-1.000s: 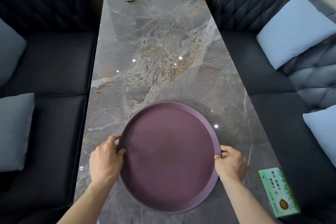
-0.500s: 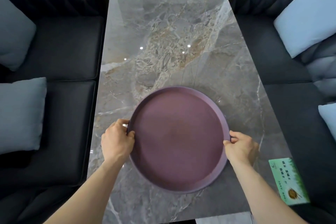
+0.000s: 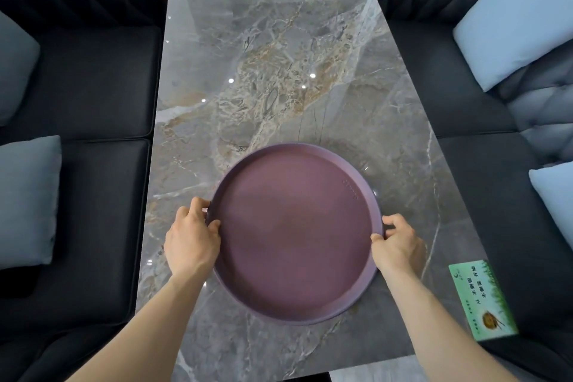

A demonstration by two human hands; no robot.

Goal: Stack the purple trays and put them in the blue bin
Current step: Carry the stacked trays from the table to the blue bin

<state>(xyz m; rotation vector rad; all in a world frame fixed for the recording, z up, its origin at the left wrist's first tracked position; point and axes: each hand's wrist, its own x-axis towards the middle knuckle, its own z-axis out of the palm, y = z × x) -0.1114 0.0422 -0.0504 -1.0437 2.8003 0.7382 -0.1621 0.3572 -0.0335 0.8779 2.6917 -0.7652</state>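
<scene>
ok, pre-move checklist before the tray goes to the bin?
1. Left hand grips the purple tray at its left rim: ok.
2. Right hand grips the right rim: ok.
3. Tray empty on top, nothing to slide off: ok.
4. All trays stacked: cannot tell, only one tray surface shows; any beneath it are hidden.
5. Blue bin located: not ok, it is not in view.
6. Green card at the right edge of the table clear of the tray: ok, they lie apart.
</scene>
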